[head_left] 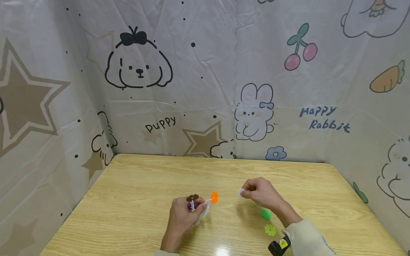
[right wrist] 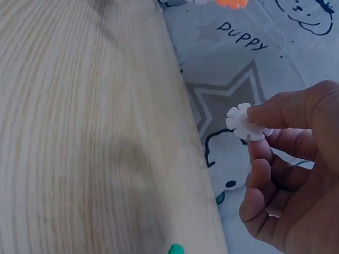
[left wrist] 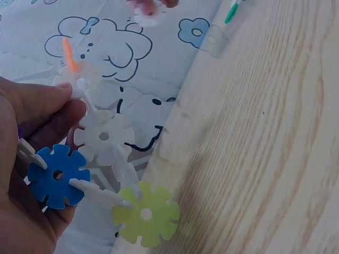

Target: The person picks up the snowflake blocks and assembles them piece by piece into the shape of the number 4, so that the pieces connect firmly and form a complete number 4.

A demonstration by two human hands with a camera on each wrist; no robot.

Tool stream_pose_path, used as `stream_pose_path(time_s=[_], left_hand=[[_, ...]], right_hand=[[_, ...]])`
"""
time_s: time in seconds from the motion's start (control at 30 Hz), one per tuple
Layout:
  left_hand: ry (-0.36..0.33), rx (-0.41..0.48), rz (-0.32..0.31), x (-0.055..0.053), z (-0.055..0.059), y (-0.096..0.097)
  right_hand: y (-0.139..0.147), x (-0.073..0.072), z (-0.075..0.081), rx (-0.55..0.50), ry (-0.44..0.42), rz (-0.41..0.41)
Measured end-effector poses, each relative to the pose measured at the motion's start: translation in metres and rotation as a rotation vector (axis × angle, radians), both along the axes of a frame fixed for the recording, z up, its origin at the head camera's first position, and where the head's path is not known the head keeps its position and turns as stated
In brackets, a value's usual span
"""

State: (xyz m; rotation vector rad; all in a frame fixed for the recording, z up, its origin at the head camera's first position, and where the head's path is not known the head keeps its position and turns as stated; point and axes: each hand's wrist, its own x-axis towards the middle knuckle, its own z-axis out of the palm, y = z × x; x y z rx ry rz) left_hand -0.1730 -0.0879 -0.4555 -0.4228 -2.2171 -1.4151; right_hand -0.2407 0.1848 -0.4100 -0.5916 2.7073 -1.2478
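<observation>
While my left hand [head_left: 183, 215] held a linked assembly of slotted discs [left wrist: 103, 151] over the table [head_left: 144, 177], its thumb and finger were closed on a white piece near the upper end. An orange disc [head_left: 214, 197] stood out at that end, and a brown disc [head_left: 192, 197] and a purple disc [head_left: 189, 206] showed above my curled fingers. Seen from the left wrist, a blue disc [left wrist: 58, 188] sat in front of my palm, joined by a white piece set on edge to a yellow-green disc [left wrist: 130, 214] at the lower end. My right hand [head_left: 264, 192], well apart from the assembly, pinched a loose white disc [right wrist: 238, 124] between thumb and fingertips, the remaining fingers bent inward. On the table near my right forearm lay a green disc [head_left: 266, 214] and a lime disc [head_left: 270, 230], the lime one nearer my sleeve [head_left: 307, 238]. Beside that sleeve was a black object [head_left: 278, 248] bearing a yellow label. How many discs my left hand covered, I could not tell.
</observation>
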Motion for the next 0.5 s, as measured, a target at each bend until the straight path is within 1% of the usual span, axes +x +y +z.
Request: stream_pose_path(time_s=[0.13,0.33,0.5], left_hand=[[-0.012,-0.006,0.010,0.000,0.001,0.000],[-0.026,-0.008,0.009,0.000,0.001,0.000],[-0.029,-0.020,-0.009,0.000,0.001,0.000]], right_hand=[[-0.007,0.003,0.008,-0.034,-0.006,0.026],[-0.015,0.006,0.014,-0.079,-0.022,0.050],[-0.023,0.009,0.018,-0.110,-0.011,0.071]])
